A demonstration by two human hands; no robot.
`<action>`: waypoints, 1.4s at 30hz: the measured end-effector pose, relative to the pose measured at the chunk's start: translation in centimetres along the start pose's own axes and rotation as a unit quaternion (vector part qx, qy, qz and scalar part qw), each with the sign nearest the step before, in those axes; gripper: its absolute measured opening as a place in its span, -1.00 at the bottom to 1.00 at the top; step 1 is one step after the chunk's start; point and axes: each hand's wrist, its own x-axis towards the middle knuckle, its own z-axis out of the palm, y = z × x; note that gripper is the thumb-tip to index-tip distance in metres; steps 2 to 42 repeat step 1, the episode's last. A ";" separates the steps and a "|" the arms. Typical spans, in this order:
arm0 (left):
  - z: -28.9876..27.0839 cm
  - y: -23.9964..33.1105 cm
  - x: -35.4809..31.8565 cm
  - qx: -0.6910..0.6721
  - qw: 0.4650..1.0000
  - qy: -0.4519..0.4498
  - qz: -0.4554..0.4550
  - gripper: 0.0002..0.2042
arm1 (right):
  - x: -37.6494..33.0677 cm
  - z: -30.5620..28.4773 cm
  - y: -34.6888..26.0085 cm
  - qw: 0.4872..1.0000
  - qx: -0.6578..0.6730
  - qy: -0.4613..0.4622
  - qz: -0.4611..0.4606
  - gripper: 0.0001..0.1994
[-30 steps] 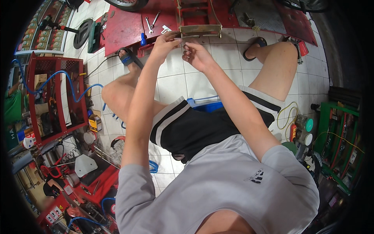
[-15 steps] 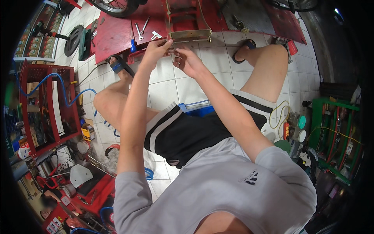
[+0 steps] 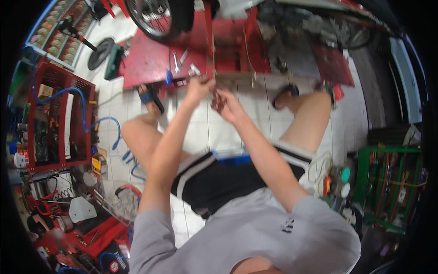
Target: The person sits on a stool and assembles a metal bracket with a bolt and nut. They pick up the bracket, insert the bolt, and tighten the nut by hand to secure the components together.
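My left hand [image 3: 199,90] is closed in a pinch at the near left corner of a red metal frame [image 3: 235,78], whose near end is a brass-coloured crosspiece. Just to its right and slightly nearer, my right hand [image 3: 227,106] has its fingers curled in, almost meeting the left fingertips. Blur and the fingers themselves hide whatever small thing they may hold. Left of the frame, on the red platform [image 3: 150,64], lie a wrench [image 3: 176,61], a blue-handled screwdriver [image 3: 169,76] and a small white T-shaped piece [image 3: 195,70].
A motorcycle wheel [image 3: 157,18] stands at the far end of the platform. On the left is a red rack [image 3: 59,114] with a blue air hose [image 3: 107,119]. A green rack [image 3: 365,178] and lidded jars [image 3: 344,174] are at the right.
The view has shifted, so the platform sits lower and more of the wheel shows. Both hands remain close together by the frame's near left corner; the right fingers are curled more tightly.
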 end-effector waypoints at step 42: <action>-0.8 2.2 3.3 0.001 0.999 0.008 0.035 -0.71 | 2.5 1.7 -2.5 0.999 -0.020 -0.027 -0.013 -0.59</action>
